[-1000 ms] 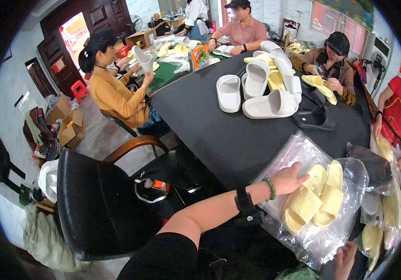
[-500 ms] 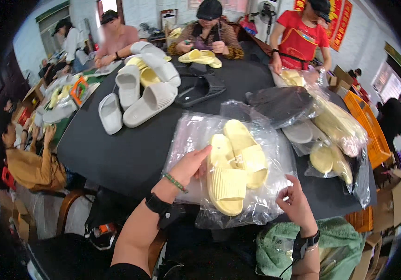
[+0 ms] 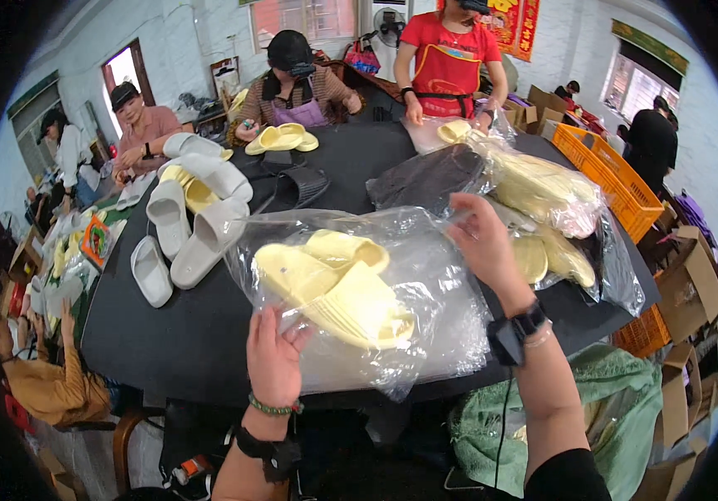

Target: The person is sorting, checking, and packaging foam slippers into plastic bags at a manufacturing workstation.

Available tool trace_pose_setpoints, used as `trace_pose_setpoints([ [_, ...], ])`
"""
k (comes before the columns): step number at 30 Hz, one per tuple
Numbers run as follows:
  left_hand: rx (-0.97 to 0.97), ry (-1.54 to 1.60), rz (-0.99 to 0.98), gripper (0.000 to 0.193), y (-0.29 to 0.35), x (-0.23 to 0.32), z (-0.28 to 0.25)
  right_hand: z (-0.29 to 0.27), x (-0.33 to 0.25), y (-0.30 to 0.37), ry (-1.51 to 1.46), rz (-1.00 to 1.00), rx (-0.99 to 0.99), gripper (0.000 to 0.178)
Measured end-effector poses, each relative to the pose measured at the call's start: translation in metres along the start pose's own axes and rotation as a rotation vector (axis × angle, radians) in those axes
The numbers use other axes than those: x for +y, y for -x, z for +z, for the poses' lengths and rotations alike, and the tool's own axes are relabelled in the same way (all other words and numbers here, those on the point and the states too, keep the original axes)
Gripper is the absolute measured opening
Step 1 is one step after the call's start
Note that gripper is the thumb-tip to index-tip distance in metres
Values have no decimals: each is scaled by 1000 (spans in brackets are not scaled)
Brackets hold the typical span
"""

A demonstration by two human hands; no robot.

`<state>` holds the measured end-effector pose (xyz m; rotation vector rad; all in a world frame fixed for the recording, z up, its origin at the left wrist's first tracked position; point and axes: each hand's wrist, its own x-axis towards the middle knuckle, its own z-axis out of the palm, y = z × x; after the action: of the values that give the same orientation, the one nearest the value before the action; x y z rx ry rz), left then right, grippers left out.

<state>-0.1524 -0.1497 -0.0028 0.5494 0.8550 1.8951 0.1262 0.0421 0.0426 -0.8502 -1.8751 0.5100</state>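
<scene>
A pair of pale yellow slippers (image 3: 351, 305) lies inside a clear plastic bag (image 3: 434, 292), tilted above a stack of flat clear bags (image 3: 463, 359). My left hand (image 3: 275, 359) holds the bag's near left edge, close to the slippers, with its thumb up and its other fingers partly hidden. At the far right corner, my right hand (image 3: 486, 246) pinches the film between curled fingers. Both forearms wear black wrist devices.
Loose grey slippers (image 3: 209, 238) and black slippers (image 3: 300, 185) lie left and beyond on the black table (image 3: 125, 334). Bagged slippers (image 3: 543, 188) pile up at right. An orange crate (image 3: 618, 188), cardboard boxes (image 3: 685, 288) and a green sack (image 3: 559, 417) stand beyond the edge. Co-workers sit and stand around.
The slippers have turned from upright to slanted, now covered by the bag's film. My right hand has risen to the bag's far corner, and my left has moved to its near edge. The view has shifted right.
</scene>
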Motion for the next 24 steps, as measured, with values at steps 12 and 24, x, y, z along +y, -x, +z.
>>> trace_pose_setpoints([
  [12, -19, 102, -461, 29, 28, -46, -39, -2, -12, 49, 505, -132, 92, 42],
  [24, 33, -55, -455, 46, 37, -25, -24, 5, 8, 125, -23, 556, -422, 71],
])
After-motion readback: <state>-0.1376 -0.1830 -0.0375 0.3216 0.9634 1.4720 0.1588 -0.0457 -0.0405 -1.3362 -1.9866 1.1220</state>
